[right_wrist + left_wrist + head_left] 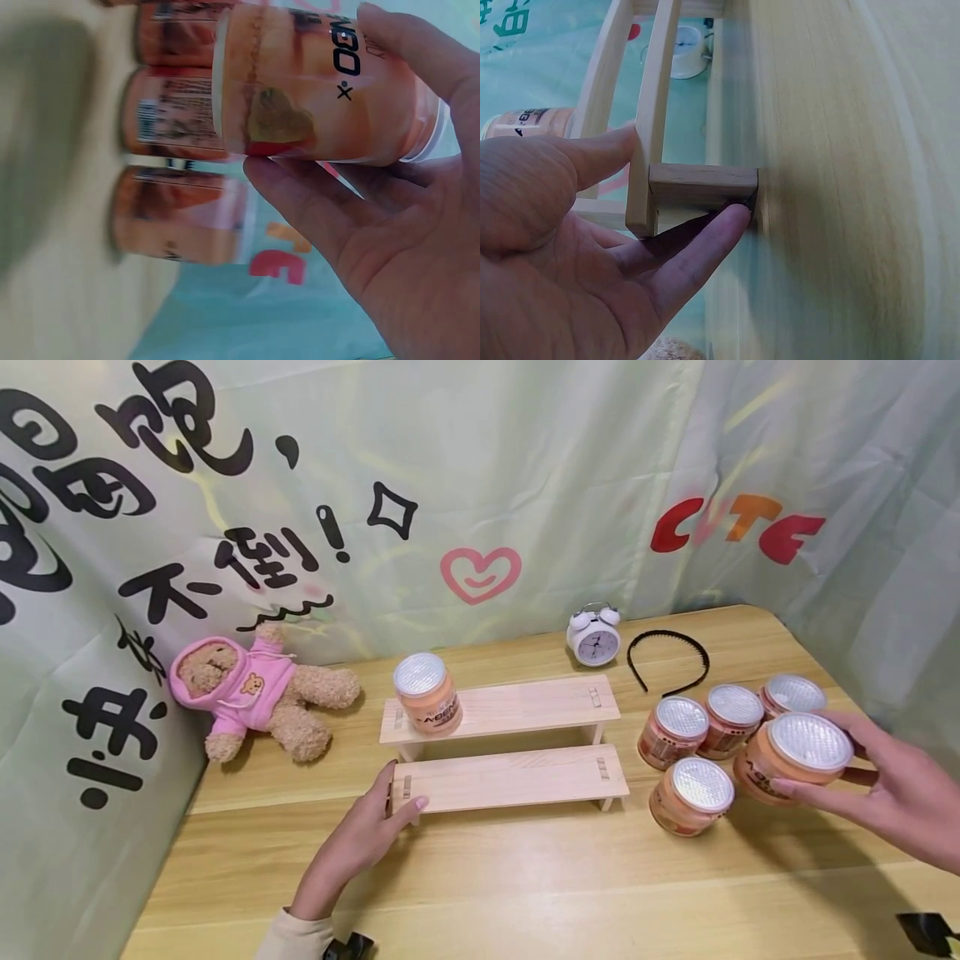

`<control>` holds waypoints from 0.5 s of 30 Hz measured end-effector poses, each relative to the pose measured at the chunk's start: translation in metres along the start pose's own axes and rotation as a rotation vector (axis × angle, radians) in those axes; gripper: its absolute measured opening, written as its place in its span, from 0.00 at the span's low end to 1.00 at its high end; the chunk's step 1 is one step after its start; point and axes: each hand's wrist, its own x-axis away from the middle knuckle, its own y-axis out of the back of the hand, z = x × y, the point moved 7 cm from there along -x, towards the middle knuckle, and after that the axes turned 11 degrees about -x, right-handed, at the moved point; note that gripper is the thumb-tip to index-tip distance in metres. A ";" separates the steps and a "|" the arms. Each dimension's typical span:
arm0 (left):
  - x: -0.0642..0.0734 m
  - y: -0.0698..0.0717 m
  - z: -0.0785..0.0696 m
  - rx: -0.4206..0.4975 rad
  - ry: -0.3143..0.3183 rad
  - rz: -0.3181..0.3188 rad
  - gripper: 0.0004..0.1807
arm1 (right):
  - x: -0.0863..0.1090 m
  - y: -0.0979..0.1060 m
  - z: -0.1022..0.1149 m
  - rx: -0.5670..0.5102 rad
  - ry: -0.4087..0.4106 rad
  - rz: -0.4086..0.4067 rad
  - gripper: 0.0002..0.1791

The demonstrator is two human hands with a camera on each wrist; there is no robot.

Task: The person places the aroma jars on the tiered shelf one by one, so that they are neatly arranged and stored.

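I have the left hand [366, 833] wrapped lightly across the left end of the near shelf [510, 779], thumb on its near side and fingers about the leg [703, 177], presumably to steady it. The right hand [894, 785], spread only to the jar's width, grips a jar [776, 772] round its sides, leaving the lid [812, 741] mostly uncovered, upright above the table [525, 893], right of that shelf. Four jars [675, 735] cluster beside it, within easy reach; another jar [433, 702] stands on the far shelf's [517, 703] left end.
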 end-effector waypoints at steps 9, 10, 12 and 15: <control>0.001 0.001 -0.002 -0.023 0.000 -0.015 0.33 | -0.033 0.003 0.031 0.092 0.044 0.036 0.44; 0.001 0.001 -0.002 -0.022 0.002 -0.014 0.33 | -0.037 0.002 0.034 0.096 0.040 0.045 0.44; 0.000 0.001 -0.002 -0.022 0.005 -0.016 0.33 | -0.046 -0.002 0.042 0.104 0.053 0.068 0.44; 0.000 0.001 -0.002 -0.022 0.003 -0.017 0.34 | -0.061 -0.011 0.054 0.101 0.051 0.130 0.42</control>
